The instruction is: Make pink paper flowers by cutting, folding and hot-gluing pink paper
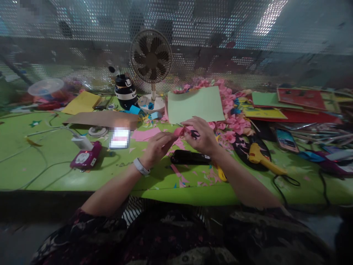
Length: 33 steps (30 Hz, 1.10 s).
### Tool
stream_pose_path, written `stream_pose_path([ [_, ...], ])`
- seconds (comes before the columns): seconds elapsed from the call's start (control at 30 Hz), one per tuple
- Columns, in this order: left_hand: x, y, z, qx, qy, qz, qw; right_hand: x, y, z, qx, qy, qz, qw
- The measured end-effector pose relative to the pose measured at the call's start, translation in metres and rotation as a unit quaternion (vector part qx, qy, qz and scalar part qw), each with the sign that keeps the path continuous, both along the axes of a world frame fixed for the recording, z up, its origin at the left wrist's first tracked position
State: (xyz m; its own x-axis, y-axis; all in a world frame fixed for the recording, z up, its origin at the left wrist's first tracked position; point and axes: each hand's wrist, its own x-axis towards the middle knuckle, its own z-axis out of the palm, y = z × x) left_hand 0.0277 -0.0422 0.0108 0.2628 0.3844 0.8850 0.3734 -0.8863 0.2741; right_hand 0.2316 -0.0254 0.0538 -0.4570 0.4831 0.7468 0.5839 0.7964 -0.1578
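Note:
A small folded piece of pink paper [179,131] is held up between my two hands over the table. My left hand [159,148] pinches its left side, and a pale band circles that wrist. On the other side, the fingers of my right hand [202,135] close on the paper. Just below them lies a black stapler [190,157]. Flat pink paper pieces [146,134] rest left of the hands, and pink scraps [180,180] are scattered in front. A dark looped object shows by my right fingers; I cannot tell what it is.
A light green sheet [197,105] leans on a heap of pink paper flowers [230,125]. A fan [151,57] and black bottle [125,92] stand behind. A yellow glue gun [264,162] lies right, a lit phone [120,138] and corded purple power adapter [86,156] left.

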Motion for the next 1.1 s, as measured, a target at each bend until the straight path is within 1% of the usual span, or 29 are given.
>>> stream_pose_path([
  [0.13,-0.0001,0.0012,-0.0003,0.007,-0.01,-0.025,1.0,0.0,-0.0002,0.001,0.009,-0.003,0.014,1.0],
  [0.4,-0.0005,0.0046,-0.0052,0.006,-0.016,-0.047,0.999,0.0004,-0.0019,0.0008,-0.009,-0.006,0.012,1.0],
  [0.53,-0.0003,0.0024,-0.0015,-0.003,-0.014,-0.042,0.999,0.0008,-0.0036,0.0034,-0.029,0.008,0.019,0.999],
  [0.63,0.0008,0.0014,0.0016,-0.016,-0.03,-0.024,0.999,0.0025,-0.0057,0.0063,-0.053,0.011,0.031,0.998],
  [0.77,0.0015,0.0029,0.001,-0.025,-0.055,-0.016,0.998,0.0045,-0.0057,0.0067,-0.084,0.011,0.033,0.996],
  [0.93,0.0,0.0056,-0.0032,-0.047,-0.057,-0.011,0.997,0.0032,-0.0025,0.003,-0.095,0.012,0.018,0.995],
  [1.1,0.0004,0.0049,-0.0004,-0.055,-0.07,-0.001,0.996,0.0008,-0.0023,0.0033,-0.094,0.031,0.014,0.995],
])
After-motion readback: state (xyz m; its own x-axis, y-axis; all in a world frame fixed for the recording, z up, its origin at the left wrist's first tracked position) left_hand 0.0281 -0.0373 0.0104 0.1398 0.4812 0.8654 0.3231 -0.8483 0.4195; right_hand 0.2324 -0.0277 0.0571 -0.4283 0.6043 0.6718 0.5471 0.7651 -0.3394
